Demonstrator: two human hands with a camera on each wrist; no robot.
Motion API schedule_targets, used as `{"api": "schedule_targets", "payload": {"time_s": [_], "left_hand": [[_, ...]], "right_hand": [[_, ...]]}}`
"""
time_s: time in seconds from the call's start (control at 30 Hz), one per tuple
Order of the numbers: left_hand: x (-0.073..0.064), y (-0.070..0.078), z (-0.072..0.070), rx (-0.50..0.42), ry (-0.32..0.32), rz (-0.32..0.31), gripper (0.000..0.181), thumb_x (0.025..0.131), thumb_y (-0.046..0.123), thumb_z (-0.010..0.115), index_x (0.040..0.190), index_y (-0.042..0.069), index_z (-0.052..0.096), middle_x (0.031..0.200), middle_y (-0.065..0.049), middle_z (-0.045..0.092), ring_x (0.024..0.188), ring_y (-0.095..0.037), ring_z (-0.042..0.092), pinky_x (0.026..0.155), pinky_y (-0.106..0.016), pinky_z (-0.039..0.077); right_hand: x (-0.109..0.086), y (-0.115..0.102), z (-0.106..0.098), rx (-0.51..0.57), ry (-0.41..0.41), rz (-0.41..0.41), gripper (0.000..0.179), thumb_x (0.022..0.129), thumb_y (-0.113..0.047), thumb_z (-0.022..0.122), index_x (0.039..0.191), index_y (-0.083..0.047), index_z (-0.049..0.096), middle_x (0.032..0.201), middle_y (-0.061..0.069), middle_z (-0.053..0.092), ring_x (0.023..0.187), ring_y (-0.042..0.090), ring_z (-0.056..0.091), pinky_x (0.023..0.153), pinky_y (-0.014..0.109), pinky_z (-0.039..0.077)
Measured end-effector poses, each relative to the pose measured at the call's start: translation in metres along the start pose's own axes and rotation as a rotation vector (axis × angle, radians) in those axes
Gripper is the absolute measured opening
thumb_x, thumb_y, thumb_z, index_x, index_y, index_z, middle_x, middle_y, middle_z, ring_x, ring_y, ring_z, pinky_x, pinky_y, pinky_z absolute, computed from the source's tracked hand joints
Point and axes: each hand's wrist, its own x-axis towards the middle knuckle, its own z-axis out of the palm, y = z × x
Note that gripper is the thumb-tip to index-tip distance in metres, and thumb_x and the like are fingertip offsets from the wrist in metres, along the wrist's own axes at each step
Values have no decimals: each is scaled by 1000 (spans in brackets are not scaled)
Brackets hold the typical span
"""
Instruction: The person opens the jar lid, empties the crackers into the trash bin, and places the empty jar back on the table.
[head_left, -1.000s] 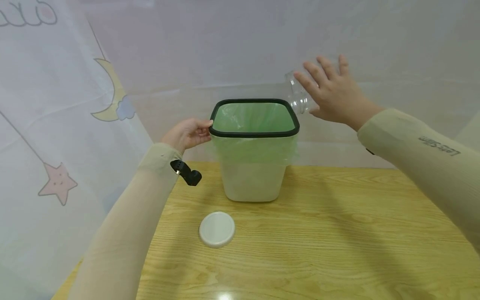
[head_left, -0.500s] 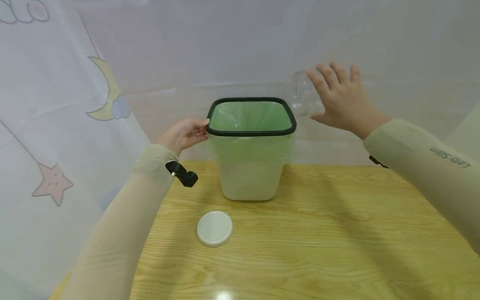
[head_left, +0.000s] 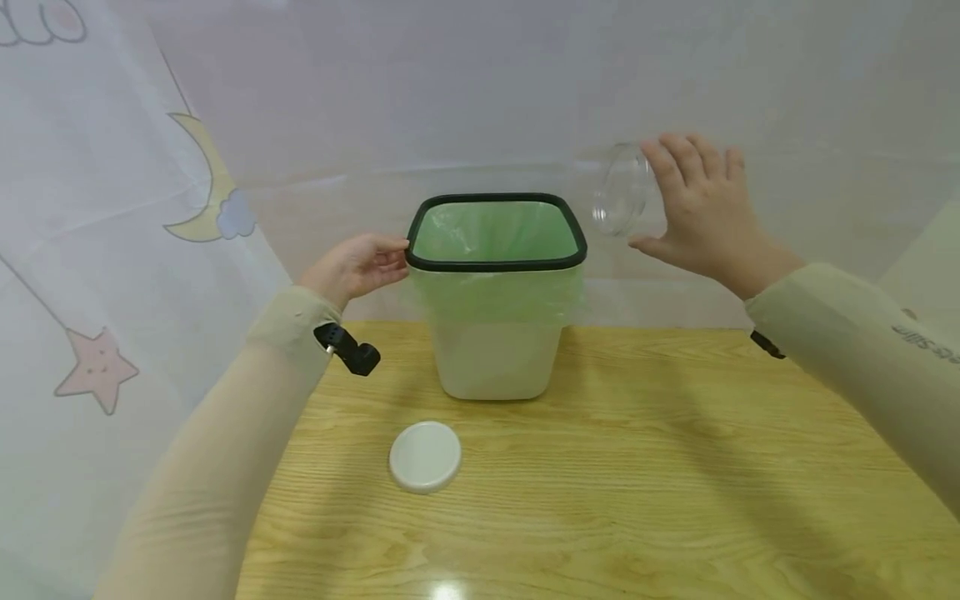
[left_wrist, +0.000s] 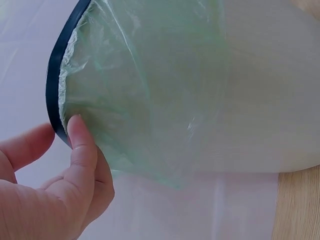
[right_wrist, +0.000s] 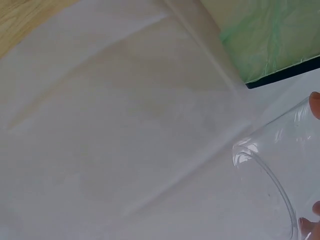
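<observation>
A pale trash bin (head_left: pixel 495 358) with a black rim (head_left: pixel 495 267) and a green liner bag (head_left: pixel 491 298) folded over its edge stands upright on the table. My left hand (head_left: pixel 354 268) pinches the rim at its left side; in the left wrist view the thumb and a finger (left_wrist: pixel 81 132) lie on either side of the rim (left_wrist: pixel 54 90). To the right of the bin, my right hand (head_left: pixel 701 204) holds a clear jar (head_left: pixel 621 190) in the air, tipped on its side. In the right wrist view, fingertips touch the jar (right_wrist: pixel 280 135), apart from the bin.
A round white lid (head_left: pixel 425 456) lies on the wooden table (head_left: pixel 637 483) in front of the bin. Behind stands a pale cloth backdrop (head_left: pixel 450 100), printed with a moon and a star on the left.
My right hand has moved to the right with the jar, away from the bin, and turned the jar slightly. My left hand stays on the rim. The head view has shifted a little.
</observation>
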Motion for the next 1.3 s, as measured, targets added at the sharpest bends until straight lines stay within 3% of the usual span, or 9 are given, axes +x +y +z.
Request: {"api": "schedule_targets", "payload": {"time_s": [0.1,0.23,0.4,0.53,0.77,1.17,1.3], "left_hand": [[-2,0,-2,-4,-20,-4,15,101,5,44,116,4,48,97,-6,49,84,-14,51,71,-25,49],[-8,0,-5,4,-33,-9,37,102,5,43,138,2,39,102,-7,49,90,-16,51,73,-25,50],[-13,-2,-8,22,-43,-6,54,102,4,42,153,3,22,106,-7,48,94,-16,51,74,-24,51],[-17,-6,-9,52,-51,18,55,103,3,40,154,4,20,113,-6,45,99,-16,49,76,-22,51],[-24,-14,-12,59,-48,54,55,103,4,40,154,3,19,114,-5,43,88,-13,54,75,-20,51],[-33,-28,-22,68,-78,88,56,104,6,39,155,2,16,115,-4,43,90,-13,57,80,-21,51],[-36,-31,-25,55,-82,101,57,104,5,38,155,3,14,117,-4,42,87,-12,58,78,-20,51]], "right_hand": [[-6,-1,0,22,41,-3,109,62,-17,90,146,2,24,141,30,30,130,52,25,100,74,17],[-14,0,2,54,121,-27,107,60,-18,89,144,3,27,137,32,33,126,54,29,95,72,22],[-23,0,3,100,133,0,108,59,-21,88,144,6,28,137,33,34,123,55,31,92,70,24],[-29,-2,2,126,125,47,107,58,-21,88,143,7,28,138,34,35,122,56,32,95,69,25],[-36,-8,0,177,148,138,105,57,-20,88,143,5,32,137,32,40,126,52,36,98,69,27],[-54,-15,2,289,208,192,107,60,-30,82,146,3,29,137,32,41,126,49,36,104,65,26],[-58,-18,3,308,207,226,109,58,-25,85,146,3,28,138,33,40,126,50,36,104,65,27]]}}
